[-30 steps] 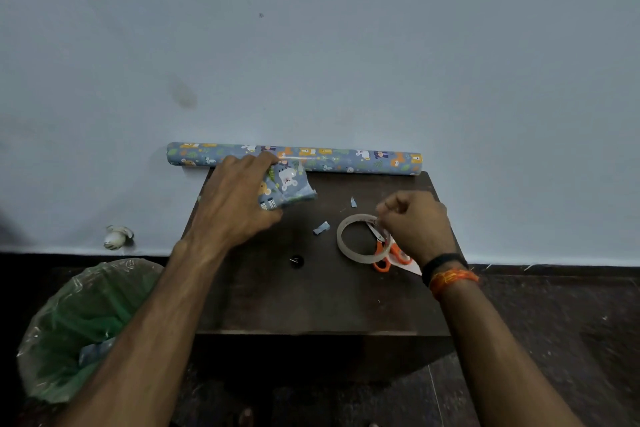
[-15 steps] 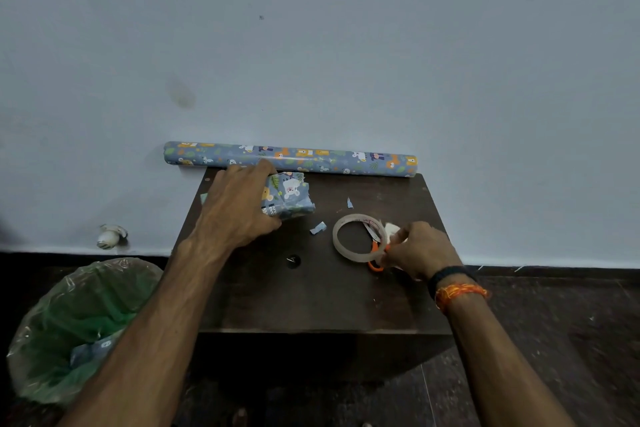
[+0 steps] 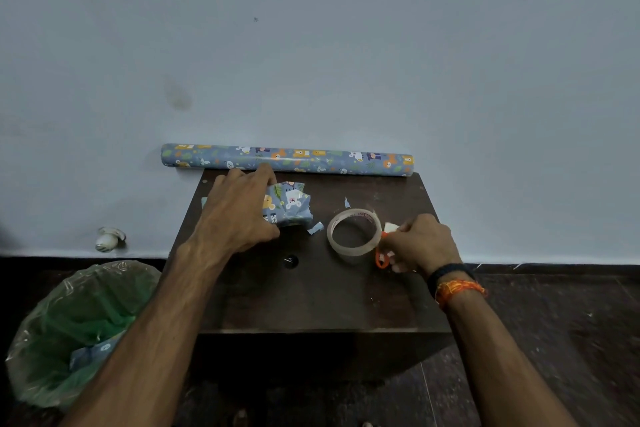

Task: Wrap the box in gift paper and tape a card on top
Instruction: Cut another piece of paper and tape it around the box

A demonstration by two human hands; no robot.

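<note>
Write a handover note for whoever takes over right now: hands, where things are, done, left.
Left hand: presses down on the paper-wrapped box at the back left of the dark table.
Right hand: fingers curled round the orange-handled scissors, right beside the clear tape roll.
Gift paper roll lies along the wall at the table's back edge. Paper scraps lie between box and tape.
Done: box is covered in paper, rumpled at the visible end.
Left: tape the loose end, then tape a card on top; a white piece by the right hand may be the card, cannot tell.
</note>
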